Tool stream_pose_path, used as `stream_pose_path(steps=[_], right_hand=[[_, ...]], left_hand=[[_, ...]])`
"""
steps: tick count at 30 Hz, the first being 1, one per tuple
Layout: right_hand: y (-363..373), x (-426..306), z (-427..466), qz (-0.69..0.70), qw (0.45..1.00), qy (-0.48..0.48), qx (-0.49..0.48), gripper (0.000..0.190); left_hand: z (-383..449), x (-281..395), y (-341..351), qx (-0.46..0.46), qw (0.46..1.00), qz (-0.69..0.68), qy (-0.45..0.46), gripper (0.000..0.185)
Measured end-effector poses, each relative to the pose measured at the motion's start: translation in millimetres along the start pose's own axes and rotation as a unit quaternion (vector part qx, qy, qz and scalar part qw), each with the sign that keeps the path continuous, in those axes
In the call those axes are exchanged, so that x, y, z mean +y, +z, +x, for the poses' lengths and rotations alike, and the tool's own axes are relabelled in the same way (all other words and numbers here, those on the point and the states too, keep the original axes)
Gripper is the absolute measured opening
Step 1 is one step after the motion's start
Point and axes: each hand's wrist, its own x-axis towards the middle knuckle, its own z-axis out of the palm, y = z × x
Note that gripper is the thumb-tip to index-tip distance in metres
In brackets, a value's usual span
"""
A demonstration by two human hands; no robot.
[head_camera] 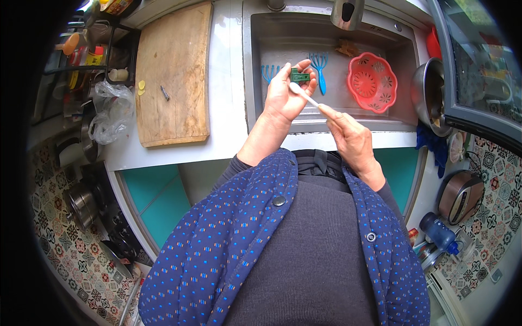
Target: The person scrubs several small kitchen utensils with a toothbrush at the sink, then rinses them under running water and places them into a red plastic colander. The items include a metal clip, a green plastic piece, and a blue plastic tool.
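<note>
Over the sink [334, 122] my left hand [281, 91] is turned palm up, its fingers curled around a small green plastic piece [300, 76]. My right hand [348, 136] grips the thin handle of a white tool [304, 94], perhaps a brush or small spoon. The tool's rounded white end is close to the green piece; I cannot tell whether they touch. Below the hands, a blue fork-like tool [320, 73] with several prongs lies on the sink floor. A second blue pronged piece [269, 72] is partly hidden behind my left hand.
A red plastic colander [372, 82] sits in the sink's right side, near a brown scrap [346, 48]. The faucet [346, 15] juts in from the back. A wooden cutting board [173, 77] on the left bears a metal screw-like piece [164, 93]. A metal bowl [428, 95] stands at right.
</note>
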Motion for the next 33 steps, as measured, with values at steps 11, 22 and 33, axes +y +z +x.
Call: stream_pose_path(steps=[11, 22, 33], right_hand=[[-4, 7, 3, 0.095, 0.992, 0.054, 0.061, 0.038], [2, 3, -1, -0.115, 0.986, -0.109, 0.042, 0.048], [7, -2, 6, -0.111, 0.990, -0.057, 0.072, 0.044]], left_hand=[[1, -1, 7, 0.018, 0.997, -0.021, 0.072, 0.014], [1, -4, 8, 0.132, 0.984, -0.096, 0.074, 0.017], [-5, -4, 17, 0.083, 0.980, 0.053, 0.174, 0.022]])
